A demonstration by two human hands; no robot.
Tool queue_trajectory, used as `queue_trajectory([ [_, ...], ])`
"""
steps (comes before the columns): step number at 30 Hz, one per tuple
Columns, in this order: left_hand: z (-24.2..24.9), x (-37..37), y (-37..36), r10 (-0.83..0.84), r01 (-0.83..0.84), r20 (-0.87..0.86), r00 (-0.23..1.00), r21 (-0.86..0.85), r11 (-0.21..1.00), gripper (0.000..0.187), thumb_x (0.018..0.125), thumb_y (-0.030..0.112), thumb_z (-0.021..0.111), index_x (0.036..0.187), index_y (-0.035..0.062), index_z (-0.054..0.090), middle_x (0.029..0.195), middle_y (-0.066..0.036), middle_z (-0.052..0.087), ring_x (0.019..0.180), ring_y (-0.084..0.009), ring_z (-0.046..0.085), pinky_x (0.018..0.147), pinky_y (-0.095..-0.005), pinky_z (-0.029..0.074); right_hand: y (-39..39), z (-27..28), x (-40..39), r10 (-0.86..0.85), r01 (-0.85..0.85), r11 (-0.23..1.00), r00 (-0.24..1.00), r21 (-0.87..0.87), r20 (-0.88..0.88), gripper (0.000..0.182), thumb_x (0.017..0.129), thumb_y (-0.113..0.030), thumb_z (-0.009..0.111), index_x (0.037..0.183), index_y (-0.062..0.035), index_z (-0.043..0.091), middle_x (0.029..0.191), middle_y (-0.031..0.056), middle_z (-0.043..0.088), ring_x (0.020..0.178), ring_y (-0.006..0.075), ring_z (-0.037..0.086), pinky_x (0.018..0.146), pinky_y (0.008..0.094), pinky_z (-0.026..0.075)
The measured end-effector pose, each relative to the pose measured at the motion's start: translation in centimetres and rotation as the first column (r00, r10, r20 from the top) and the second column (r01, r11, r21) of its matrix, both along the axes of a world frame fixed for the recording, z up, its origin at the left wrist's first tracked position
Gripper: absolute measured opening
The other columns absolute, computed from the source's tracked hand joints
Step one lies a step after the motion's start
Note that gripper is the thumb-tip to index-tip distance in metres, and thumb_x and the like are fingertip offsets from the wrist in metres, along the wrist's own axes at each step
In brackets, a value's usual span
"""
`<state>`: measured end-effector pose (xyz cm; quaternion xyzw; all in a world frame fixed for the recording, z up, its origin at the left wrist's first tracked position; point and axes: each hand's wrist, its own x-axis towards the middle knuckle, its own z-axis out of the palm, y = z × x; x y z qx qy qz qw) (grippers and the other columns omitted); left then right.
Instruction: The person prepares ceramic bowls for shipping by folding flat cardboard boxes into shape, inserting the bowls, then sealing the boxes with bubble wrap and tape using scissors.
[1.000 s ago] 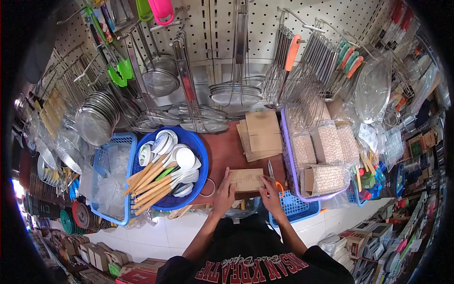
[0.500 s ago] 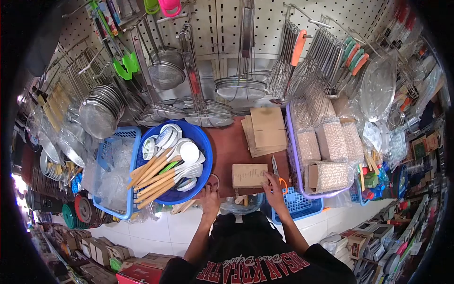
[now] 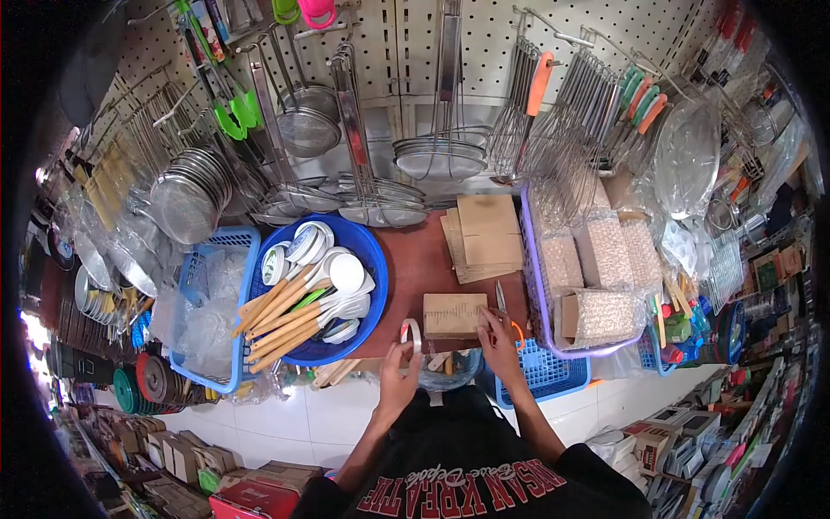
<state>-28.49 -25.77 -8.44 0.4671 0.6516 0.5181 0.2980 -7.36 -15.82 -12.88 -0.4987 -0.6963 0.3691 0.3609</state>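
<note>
My left hand point(image 3: 399, 381) is closed on a roll of clear tape point(image 3: 411, 336), held upright at the front edge of the brown table. The roll shows a pale rim with a bit of red inside. Just to the right lies a brown cardboard piece point(image 3: 454, 316) with handwritten lines on it. My right hand point(image 3: 501, 346) grips its right end, fingertips on the top and side. Beside those fingers are scissors point(image 3: 501, 297) with orange handles, blades pointing away from me; the handles are partly covered by the hand.
A blue basin point(image 3: 378, 268) on the left holds wooden-handled utensils. Next to it stands a blue basket point(image 3: 246, 285) of plastic wrap. Flat cardboard sheets point(image 3: 488, 229) lie at the back. A purple basket point(image 3: 529, 251) holds bubble-wrapped boxes. Strainers and whisks hang above the table point(image 3: 411, 259).
My left hand has lifted the tape roll off the table edge and moved right, towards the cardboard piece. My right hand stays at the cardboard's right end.
</note>
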Motion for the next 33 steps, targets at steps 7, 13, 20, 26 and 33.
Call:
queue_trajectory([
  [7, 6.3, 1.5, -1.0, -0.218, 0.236, -0.122, 0.968, 0.167, 0.957, 0.022, 0.088, 0.004, 0.068, 0.108, -0.0032, 0.062, 0.092, -0.017, 0.063, 0.079, -0.0294, 0.064, 0.071, -0.0370, 0.051, -0.2, 2.9, -0.7, -0.086, 0.064, 0.982, 0.990, 0.180, 0.116, 0.053, 0.089, -0.006, 0.068, 0.140, -0.0062, 0.053, 0.136, 0.0223, 0.047, 0.122, 0.0382, 0.052, 0.103, 0.0429, 0.044],
  [13, 6.7, 2.4, -1.0, -0.251, 0.261, -0.072, 0.965, 0.263, 0.929, 0.024, 0.085, 0.003, 0.072, 0.105, -0.0027, 0.060, 0.093, -0.017, 0.066, 0.082, -0.0290, 0.066, 0.072, -0.0360, 0.052, -1.5, 9.2, -0.1, 0.059, -0.056, 0.998, 0.993, 0.034, -0.106, 0.043, 0.092, -0.007, 0.065, 0.134, -0.0014, 0.057, 0.131, 0.0195, 0.055, 0.123, 0.0299, 0.054, 0.103, 0.0373, 0.043],
  [20, 8.1, 3.2, -0.9, -0.349, 0.363, -0.099, 0.932, 0.240, 0.900, 0.025, 0.081, 0.002, 0.073, 0.103, -0.0027, 0.060, 0.097, -0.019, 0.065, 0.089, -0.0351, 0.065, 0.079, -0.0404, 0.052, -4.7, 12.4, -0.9, 0.330, -0.446, 0.893, 0.747, -0.066, -0.577, 0.034, 0.093, -0.008, 0.065, 0.125, 0.0029, 0.063, 0.124, 0.0136, 0.063, 0.112, 0.0228, 0.061, 0.096, 0.0338, 0.046],
  [26, 8.7, 3.7, -0.4, -0.356, 0.383, -0.141, 0.924, 0.276, 0.882, 0.023, 0.081, 0.002, 0.073, 0.100, -0.0020, 0.060, 0.099, -0.019, 0.064, 0.091, -0.0382, 0.062, 0.081, -0.0427, 0.050, -5.4, 13.2, -1.1, 0.270, -0.393, 0.915, 0.764, -0.091, -0.586, 0.028, 0.093, -0.002, 0.065, 0.120, 0.0037, 0.066, 0.117, 0.0131, 0.066, 0.107, 0.0186, 0.061, 0.091, 0.0298, 0.047],
  [33, 7.7, 4.3, 0.4, -0.362, 0.449, -0.298, 0.883, 0.313, 0.837, 0.022, 0.081, 0.002, 0.074, 0.098, -0.0013, 0.059, 0.097, -0.020, 0.062, 0.089, -0.0395, 0.060, 0.078, -0.0446, 0.049, -6.1, 12.4, 0.1, 0.140, -0.367, 0.905, 0.735, -0.216, -0.663, 0.025, 0.093, -0.003, 0.066, 0.117, 0.0041, 0.068, 0.116, 0.0127, 0.066, 0.106, 0.0175, 0.061, 0.090, 0.0285, 0.047],
])
